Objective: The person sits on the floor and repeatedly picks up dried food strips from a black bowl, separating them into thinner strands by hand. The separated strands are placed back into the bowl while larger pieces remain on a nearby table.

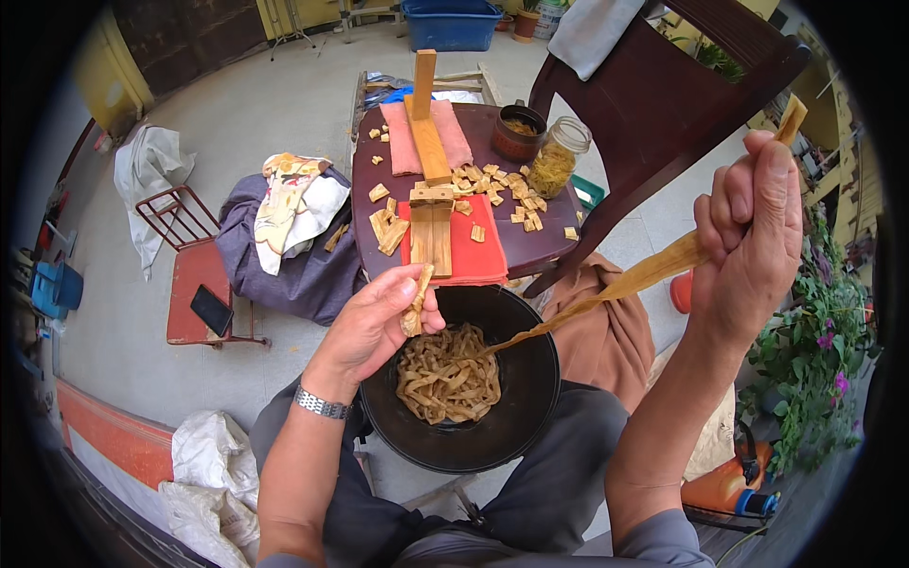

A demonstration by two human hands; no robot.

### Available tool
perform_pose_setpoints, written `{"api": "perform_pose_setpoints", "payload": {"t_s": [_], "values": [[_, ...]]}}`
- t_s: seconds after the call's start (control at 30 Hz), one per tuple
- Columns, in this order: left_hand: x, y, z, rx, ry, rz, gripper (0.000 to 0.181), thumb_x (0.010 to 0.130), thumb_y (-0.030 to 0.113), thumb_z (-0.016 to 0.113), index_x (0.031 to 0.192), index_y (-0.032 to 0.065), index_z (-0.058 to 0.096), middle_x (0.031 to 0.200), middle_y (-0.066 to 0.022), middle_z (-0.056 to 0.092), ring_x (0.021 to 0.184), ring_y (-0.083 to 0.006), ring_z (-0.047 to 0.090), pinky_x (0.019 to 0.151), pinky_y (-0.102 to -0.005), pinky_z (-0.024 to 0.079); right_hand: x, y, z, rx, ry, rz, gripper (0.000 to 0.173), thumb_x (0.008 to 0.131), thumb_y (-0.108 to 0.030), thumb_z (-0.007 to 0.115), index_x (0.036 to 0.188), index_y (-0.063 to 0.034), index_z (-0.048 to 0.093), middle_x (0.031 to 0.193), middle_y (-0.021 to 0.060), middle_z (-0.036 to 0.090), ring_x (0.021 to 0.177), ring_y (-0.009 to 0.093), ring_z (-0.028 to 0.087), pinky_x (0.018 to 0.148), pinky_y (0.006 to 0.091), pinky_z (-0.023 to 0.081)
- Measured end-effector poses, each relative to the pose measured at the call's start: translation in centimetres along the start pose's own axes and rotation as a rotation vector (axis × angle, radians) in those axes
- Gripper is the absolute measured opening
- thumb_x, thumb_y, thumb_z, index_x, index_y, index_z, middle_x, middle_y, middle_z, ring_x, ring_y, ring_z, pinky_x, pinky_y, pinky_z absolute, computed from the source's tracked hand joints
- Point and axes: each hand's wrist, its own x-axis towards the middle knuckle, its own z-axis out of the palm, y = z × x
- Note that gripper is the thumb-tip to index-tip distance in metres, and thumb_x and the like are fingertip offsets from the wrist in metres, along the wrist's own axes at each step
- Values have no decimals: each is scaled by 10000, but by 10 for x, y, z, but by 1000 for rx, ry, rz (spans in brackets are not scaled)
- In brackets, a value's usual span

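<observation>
My right hand (753, 220), raised at the right, grips a long tan strip of dried plant fibre (639, 273), which runs down into a black basin (529, 426) between my knees. A heap of similar strips (449, 376) lies in the basin. Over the basin's left rim, my left hand (383, 319) pinches a short folded piece of the fibre (417, 302). Beyond it, a wooden block device (431, 227) with a slatted top rests on a red cloth (490, 248). Small square cut pieces (525, 199) lie scattered beside it on a dark wooden chair seat (483, 131).
A glass jar of yellow shreds (557, 160) and a brown pot (519, 133) stand at the seat's right. The chair's backrest (682, 99) rises at the right. A small red chair (192, 284) holding a phone (211, 310) is at the left.
</observation>
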Motion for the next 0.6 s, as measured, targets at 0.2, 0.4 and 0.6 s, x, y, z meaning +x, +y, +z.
{"api": "perform_pose_setpoints", "payload": {"t_s": [0.2, 0.4, 0.6], "values": [[-3, -6, 8, 321, -11, 40, 446, 1090, 299, 506, 1414, -7, 488, 1183, -128, 632, 1134, -249, 636, 1007, -382, 503, -67, 58, 23, -244, -367, 270, 216, 1036, -145, 633, 1173, 21, 649, 857, 9, 619, 743, 74, 589, 669, 215, 474], [-12, -15, -7, 263, 106, -250, 493, 1121, 441, 359, 1270, 38, 602, 1138, -79, 661, 991, -164, 635, 902, -318, 519, -120, 117, 38, -416, -655, -170, 274, 823, -45, 755, 1095, -61, 743, 1062, 88, 730, 1016, 275, 684, 897, 396, 524], [-11, -15, 25, -57, 179, -277, 469, 1087, 422, 492, 1257, 5, 622, 1000, -43, 666, 825, -92, 651, 696, -230, 553, -153, 107, 52, -416, -837, -412, 289, 790, -135, 760, 1077, -162, 782, 1045, 8, 732, 1022, 201, 697, 885, 367, 515]]}}
